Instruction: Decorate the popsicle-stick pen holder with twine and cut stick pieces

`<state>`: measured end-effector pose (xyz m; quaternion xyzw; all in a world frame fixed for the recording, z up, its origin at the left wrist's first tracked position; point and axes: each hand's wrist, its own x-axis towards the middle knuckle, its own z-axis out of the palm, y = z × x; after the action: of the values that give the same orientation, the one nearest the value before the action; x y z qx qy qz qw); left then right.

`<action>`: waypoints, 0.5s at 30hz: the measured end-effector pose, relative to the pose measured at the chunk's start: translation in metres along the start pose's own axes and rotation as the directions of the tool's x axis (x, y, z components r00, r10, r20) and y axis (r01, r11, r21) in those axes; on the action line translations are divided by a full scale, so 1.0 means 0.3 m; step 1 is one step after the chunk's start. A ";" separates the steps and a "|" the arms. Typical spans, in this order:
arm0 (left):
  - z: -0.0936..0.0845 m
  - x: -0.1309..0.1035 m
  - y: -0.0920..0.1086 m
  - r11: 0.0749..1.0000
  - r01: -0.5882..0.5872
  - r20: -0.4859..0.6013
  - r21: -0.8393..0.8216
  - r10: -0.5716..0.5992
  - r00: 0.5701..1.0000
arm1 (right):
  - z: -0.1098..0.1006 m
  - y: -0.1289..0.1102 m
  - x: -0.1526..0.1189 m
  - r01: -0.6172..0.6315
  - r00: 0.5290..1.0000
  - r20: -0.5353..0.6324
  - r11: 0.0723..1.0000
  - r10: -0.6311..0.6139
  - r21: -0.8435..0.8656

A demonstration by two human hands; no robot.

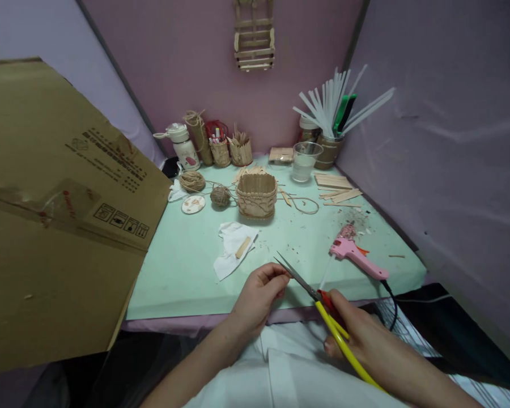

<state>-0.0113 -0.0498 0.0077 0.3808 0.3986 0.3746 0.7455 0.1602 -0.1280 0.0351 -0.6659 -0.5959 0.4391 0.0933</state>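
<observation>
Gripping scissors (313,293) in right hand (361,334), fingers clamped on handles. Pinching with left hand (257,297), thumb and forefinger together (can't make out any piece between them). Holding scissors over near edge of table (174,292), blades just beside left fingertips and slightly parted. Pointing tips to far left, with long axis slanting up from near right. Judging progress: seeing basket (257,204) upright at far middle, walls apparently built; can't tell remaining work from this view. Also seeing glue gun (361,260) at right, apart from both hands.
</observation>
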 end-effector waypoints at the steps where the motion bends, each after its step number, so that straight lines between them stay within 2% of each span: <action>1: -0.001 0.000 -0.003 1.000 -0.007 0.004 0.004 0.007 1.000 | 0.000 -0.002 -0.001 0.000 1.000 0.003 1.000 0.000 0.001; 7: -0.004 0.003 -0.012 0.999 -0.023 0.010 0.043 0.022 1.000 | 0.001 0.011 -0.002 0.008 1.000 0.017 1.000 -0.008 0.012; 15: 0.000 0.006 -0.013 1.000 0.019 0.032 0.019 -0.019 0.999 | 0.017 0.049 0.012 0.045 0.999 -0.011 0.999 -0.044 0.021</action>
<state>-0.0097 -0.0500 0.0036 0.3898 0.3938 0.3577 0.7517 0.1668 -0.1310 0.0207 -0.6539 -0.6052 0.4397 0.1134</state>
